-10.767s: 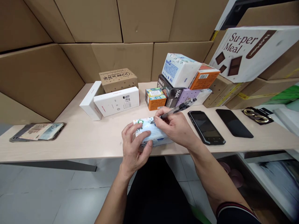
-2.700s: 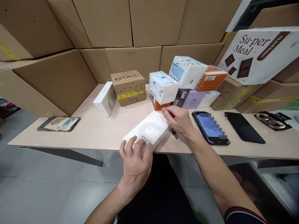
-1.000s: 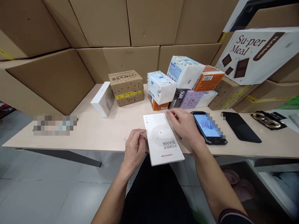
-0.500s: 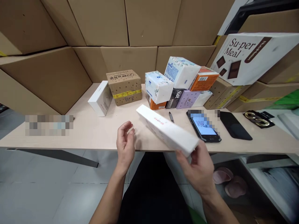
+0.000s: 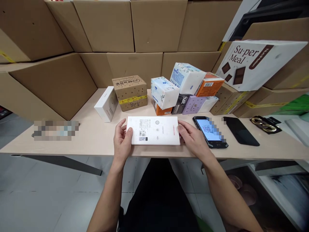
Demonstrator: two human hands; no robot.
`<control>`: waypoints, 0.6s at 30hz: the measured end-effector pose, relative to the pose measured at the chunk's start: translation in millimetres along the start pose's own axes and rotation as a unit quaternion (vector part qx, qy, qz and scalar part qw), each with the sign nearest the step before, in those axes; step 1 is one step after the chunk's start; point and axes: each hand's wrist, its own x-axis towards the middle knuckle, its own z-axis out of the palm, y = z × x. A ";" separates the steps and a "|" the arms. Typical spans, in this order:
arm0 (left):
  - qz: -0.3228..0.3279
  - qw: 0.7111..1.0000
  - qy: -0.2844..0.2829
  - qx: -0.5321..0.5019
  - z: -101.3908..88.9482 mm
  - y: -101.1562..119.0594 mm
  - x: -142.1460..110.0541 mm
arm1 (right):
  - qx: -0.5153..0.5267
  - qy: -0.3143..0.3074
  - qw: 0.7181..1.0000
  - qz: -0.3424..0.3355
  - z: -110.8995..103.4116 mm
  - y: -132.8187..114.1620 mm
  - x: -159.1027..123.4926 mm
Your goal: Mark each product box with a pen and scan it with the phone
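Observation:
A flat white box [image 5: 153, 130] with small print, a barcode label and red lettering lies face-on between my hands above the table's front part. My left hand [image 5: 122, 140] grips its left end, thumb on the printed face and fingers behind the edge. At the right end, my right hand [image 5: 191, 137] holds the box with its thumb on top near the red lettering. Whether the box touches the tabletop, I cannot tell.
Behind stand a white box [image 5: 106, 103], a taped brown carton [image 5: 130, 93] and stacked tissue packs [image 5: 164, 92]. To the right lie a lit phone-like device [image 5: 210, 132], a dark phone [image 5: 241, 130] and gold rings [image 5: 265, 125]. Large cartons [image 5: 103, 25] wall the back.
The white box has turned from slanted and edge-on to level, with its printed face showing. My left hand has closed on its left end; my right hand has moved up and left with it.

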 end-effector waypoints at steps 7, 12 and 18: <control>0.016 0.992 0.017 0.126 0.5 -4.9 0.5 | -0.289 -0.099 0.952 0.004 -12.7 16.1 30.4; 0.056 0.977 -0.005 0.207 5.2 -4.1 -2.5 | -0.298 -0.124 0.946 -0.001 -6.8 17.8 37.3; 0.159 0.948 0.001 0.277 8.5 -0.9 -8.2 | 0.011 0.058 0.995 0.083 -11.3 26.8 35.2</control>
